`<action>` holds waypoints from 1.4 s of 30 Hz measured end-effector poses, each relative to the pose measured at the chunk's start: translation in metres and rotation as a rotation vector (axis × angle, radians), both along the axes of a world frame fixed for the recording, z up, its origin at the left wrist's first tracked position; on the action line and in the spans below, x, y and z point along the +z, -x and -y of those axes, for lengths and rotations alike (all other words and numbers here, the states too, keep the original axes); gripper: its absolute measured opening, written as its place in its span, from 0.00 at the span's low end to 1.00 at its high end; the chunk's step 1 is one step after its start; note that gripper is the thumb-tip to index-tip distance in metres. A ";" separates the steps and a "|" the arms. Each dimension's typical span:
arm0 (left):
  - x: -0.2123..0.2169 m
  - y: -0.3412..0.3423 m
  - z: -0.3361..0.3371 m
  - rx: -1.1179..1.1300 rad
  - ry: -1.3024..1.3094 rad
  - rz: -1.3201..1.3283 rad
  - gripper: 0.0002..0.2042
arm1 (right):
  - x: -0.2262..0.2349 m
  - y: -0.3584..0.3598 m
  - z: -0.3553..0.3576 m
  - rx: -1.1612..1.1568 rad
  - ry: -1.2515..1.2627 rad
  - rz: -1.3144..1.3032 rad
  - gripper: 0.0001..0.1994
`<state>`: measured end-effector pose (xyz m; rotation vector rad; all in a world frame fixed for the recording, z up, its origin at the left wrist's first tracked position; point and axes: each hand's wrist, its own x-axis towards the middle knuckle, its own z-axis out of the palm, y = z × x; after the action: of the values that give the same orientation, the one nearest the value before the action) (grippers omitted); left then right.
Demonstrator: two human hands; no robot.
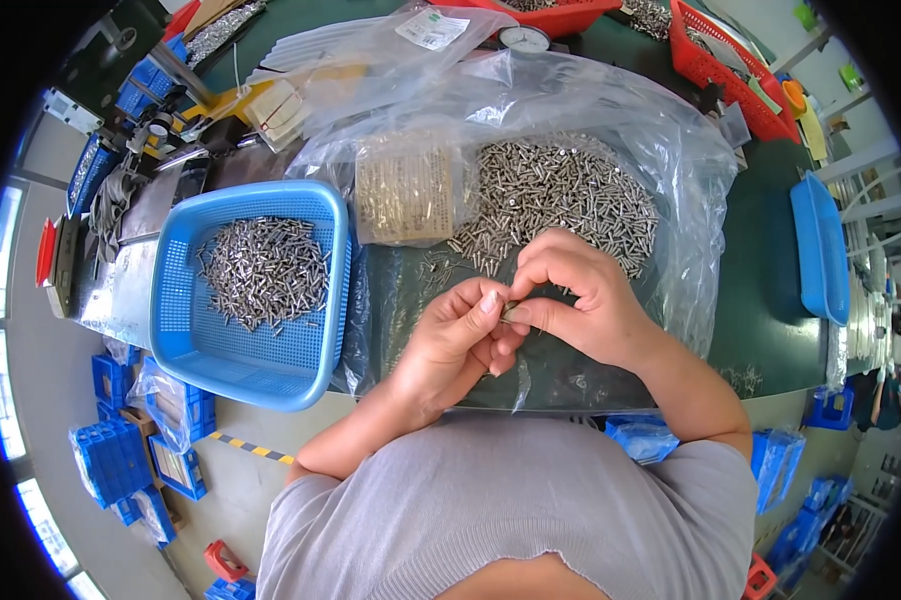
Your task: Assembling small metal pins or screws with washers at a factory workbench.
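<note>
Both hands meet over the front part of the green table (761,270), close to the body, probably because so small a part is easier to see and steady there. The left hand (461,335) has its thumb and forefinger brought together on the small dark part (509,311), its other fingers curled in underneath as if to give support from below. The right hand (586,305) comes from the other side, thumb and forefinger pinched narrow on the same part, so the fingertips of the two hands nearly touch and hide most of it; its exact shape I cannot tell. Just beyond the hands, the heap of metal pins (561,190) lies on clear plastic sheeting (686,215), which likely keeps the loose pieces together and off the tabletop. The clear packet (406,190) of brass-coloured pieces lies just left of that heap, and a few thin wiry bits (439,268) are scattered in front of it, all seemingly set within short reach. To the left stands the blue basket (246,370), its raised walls penning in a second pile of metal pieces (268,272), apart from the heap on the sheeting
</note>
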<state>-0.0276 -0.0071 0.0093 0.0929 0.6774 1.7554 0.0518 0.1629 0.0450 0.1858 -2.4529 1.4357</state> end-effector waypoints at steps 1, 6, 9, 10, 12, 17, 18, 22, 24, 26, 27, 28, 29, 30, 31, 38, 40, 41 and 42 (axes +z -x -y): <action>0.000 -0.001 0.000 0.003 -0.007 -0.003 0.10 | 0.001 -0.001 0.000 -0.037 -0.007 0.000 0.10; -0.008 0.000 0.003 0.059 -0.079 -0.016 0.10 | 0.003 -0.006 -0.005 0.045 0.007 0.022 0.07; -0.005 -0.001 0.000 0.105 -0.072 -0.015 0.11 | 0.006 -0.006 -0.017 -0.202 0.019 0.054 0.06; -0.004 -0.001 -0.001 0.103 -0.084 -0.011 0.11 | 0.005 -0.004 -0.023 -0.247 -0.115 0.045 0.06; -0.005 -0.001 -0.002 0.108 -0.085 -0.012 0.11 | -0.003 -0.005 -0.031 -0.274 -0.336 0.055 0.06; -0.005 0.000 -0.002 0.123 -0.088 0.000 0.11 | -0.011 0.002 -0.027 -0.227 -0.519 0.046 0.07; -0.004 0.001 -0.002 0.119 -0.084 0.000 0.11 | -0.011 0.003 -0.025 -0.219 -0.566 0.025 0.07; -0.005 0.001 -0.003 0.116 -0.097 0.024 0.11 | -0.017 0.005 -0.017 -0.211 -0.622 0.001 0.08; -0.004 0.000 -0.001 0.118 -0.102 0.017 0.11 | -0.018 0.003 -0.015 -0.199 -0.608 0.008 0.08; -0.004 0.002 -0.002 0.118 -0.110 0.005 0.11 | -0.018 0.002 -0.017 -0.194 -0.599 0.030 0.08; -0.004 0.001 -0.001 0.102 -0.105 0.016 0.11 | -0.017 0.002 -0.018 -0.195 -0.600 0.026 0.08; -0.005 0.000 0.000 0.090 -0.096 0.028 0.11 | -0.015 0.001 -0.017 -0.205 -0.449 0.055 0.07; -0.002 0.000 0.000 0.097 -0.053 0.015 0.11 | -0.011 0.002 -0.015 -0.214 -0.298 0.084 0.06; -0.003 0.000 0.001 0.102 -0.051 0.014 0.11 | -0.001 -0.002 -0.012 -0.198 -0.056 0.213 0.04; -0.003 0.000 0.001 0.090 -0.056 0.009 0.10 | -0.001 -0.004 -0.012 -0.198 -0.057 0.211 0.04; -0.001 -0.001 -0.002 0.084 -0.029 -0.024 0.09 | -0.001 0.000 -0.003 -0.045 0.289 0.245 0.05; 0.000 -0.001 -0.004 0.089 -0.012 -0.017 0.09 | -0.002 0.000 -0.003 -0.036 0.306 0.246 0.05; 0.000 -0.001 -0.004 0.093 0.001 -0.016 0.09 | -0.002 0.000 -0.002 -0.028 0.319 0.243 0.05; 0.000 -0.001 -0.004 0.094 0.005 -0.013 0.09 | -0.002 0.000 -0.002 -0.027 0.322 0.247 0.05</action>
<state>-0.0264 -0.0035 0.0094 0.0698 0.7052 1.8444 0.0519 0.1646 0.0432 -0.0991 -2.3469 1.9141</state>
